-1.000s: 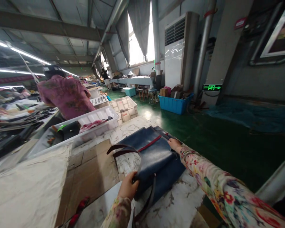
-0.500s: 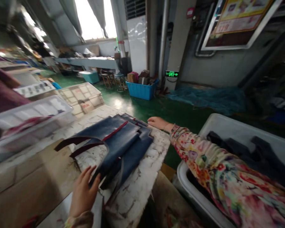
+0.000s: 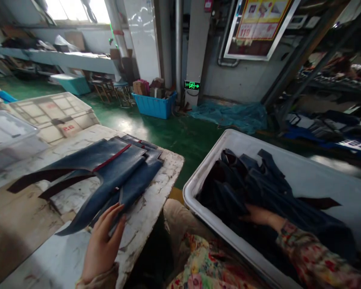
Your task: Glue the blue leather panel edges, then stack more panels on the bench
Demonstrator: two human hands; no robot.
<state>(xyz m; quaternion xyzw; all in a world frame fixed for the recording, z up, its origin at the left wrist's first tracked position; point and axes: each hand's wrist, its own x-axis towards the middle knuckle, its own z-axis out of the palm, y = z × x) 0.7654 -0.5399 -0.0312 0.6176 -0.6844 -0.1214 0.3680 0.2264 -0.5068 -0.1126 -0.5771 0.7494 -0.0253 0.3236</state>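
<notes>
Dark blue leather pieces with a red edge (image 3: 117, 168) lie in a flat pile on the worn white counter (image 3: 156, 188), close to its right edge. The left hand (image 3: 104, 243) rests on the near end of the pile, open and flat, with its fingers (image 3: 114, 216) spread a little on the leather. The right hand (image 3: 258, 214) is down inside the big white plastic bin (image 3: 303, 176) just beside the counter. It lies on a heap of dark leather cut-outs (image 3: 237, 180), and it is hard to tell if it grips any. Farther off, a blue plastic crate (image 3: 153, 105) stands on the shiny green floor (image 3: 180, 136).
</notes>
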